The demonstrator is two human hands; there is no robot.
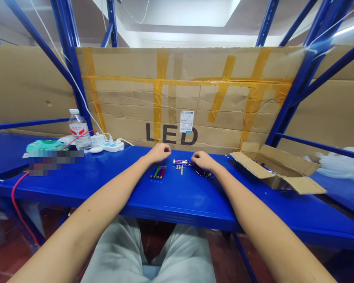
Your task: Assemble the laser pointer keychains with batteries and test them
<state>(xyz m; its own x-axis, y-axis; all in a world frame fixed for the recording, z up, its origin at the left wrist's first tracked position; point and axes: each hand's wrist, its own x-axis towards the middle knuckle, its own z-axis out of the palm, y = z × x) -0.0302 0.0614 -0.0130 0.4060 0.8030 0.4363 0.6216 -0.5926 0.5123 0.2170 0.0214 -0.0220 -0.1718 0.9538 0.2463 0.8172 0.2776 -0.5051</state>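
Observation:
My left hand (161, 152) is above the far part of the blue table, its fingers curled. Whether anything is inside them is hidden. Nearer to me lies a row of small metal tubes (157, 173) in blue, green and red, like mini flashlights. My right hand (203, 160) has its fingers curled in at the right end of a few shiny purple and silver tubes (180, 162). I cannot tell whether it holds anything. Several small round silver pieces (179, 169) sit between the hands. Black cords (205, 173) lie partly under my right hand.
An opened cardboard box (279, 167) with items inside stands on the table's (177, 200) right. At left are a water bottle (79, 131), a green packet (45, 145), a white power strip (112, 146) and a red cable (14, 192). Cardboard (129, 102) walls the back, between blue posts.

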